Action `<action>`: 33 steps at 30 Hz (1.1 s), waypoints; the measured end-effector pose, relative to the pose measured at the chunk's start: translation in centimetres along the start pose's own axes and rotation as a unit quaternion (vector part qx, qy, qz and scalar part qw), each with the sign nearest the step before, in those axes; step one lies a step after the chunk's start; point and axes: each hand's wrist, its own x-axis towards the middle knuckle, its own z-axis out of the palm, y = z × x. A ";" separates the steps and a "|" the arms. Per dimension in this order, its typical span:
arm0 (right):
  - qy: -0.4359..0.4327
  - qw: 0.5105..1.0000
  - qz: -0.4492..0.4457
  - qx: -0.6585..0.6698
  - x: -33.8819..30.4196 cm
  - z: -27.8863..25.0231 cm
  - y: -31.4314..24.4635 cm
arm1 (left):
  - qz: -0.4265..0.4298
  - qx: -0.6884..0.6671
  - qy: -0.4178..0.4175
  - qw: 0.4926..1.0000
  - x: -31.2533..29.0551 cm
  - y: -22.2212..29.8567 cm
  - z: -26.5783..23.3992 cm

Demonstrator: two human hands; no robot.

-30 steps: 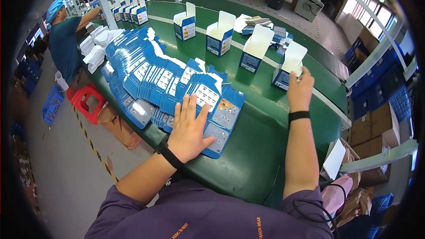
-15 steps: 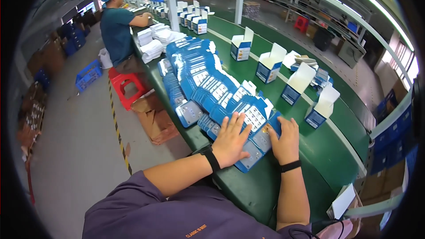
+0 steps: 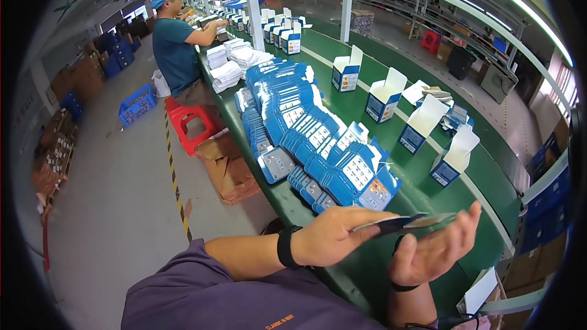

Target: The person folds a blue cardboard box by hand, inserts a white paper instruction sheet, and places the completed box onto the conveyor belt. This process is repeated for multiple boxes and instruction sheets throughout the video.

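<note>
A flat, folded carton point(image 3: 398, 225), dark blue and pale, is seen nearly edge-on above the near part of the green bench. My left hand point(image 3: 333, 235) grips one end of it, thumb below and fingers on top. At the carton's other end my right hand point(image 3: 433, 252) is open, palm turned up and fingers stretched out. Whether its fingers touch the carton I cannot tell. Just beyond my hands lies a long, fanned pile of flat blue-and-white cartons point(image 3: 299, 128), with more grey-faced ones point(image 3: 276, 165) along its left side.
Opened box cartons point(image 3: 385, 94) with raised white flaps stand in a row on the green belt point(image 3: 428, 198). Stacks of folded white paper point(image 3: 226, 76) lie beyond the pile. A person point(image 3: 174, 48) works farther up the line, near a red stool point(image 3: 189, 125). Metal posts point(image 3: 252, 9) rise from the line.
Both hands have left the pile and come nearer and to the right. My left hand has taken a flat carton, and my right palm has turned up. The view has shifted slightly.
</note>
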 end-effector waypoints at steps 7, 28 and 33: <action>-0.073 0.849 0.288 0.437 -0.8 3.9 -3.3 | 0.366 -0.166 0.271 0.875 0.8 0.2 1.6; -0.063 0.817 0.380 0.429 0.9 3.1 -4.6 | 0.300 -0.082 0.411 0.857 1.2 -0.4 3.0; -0.109 0.894 0.224 0.373 -0.8 3.0 -2.4 | 0.352 0.002 0.360 0.864 0.2 -0.6 2.1</action>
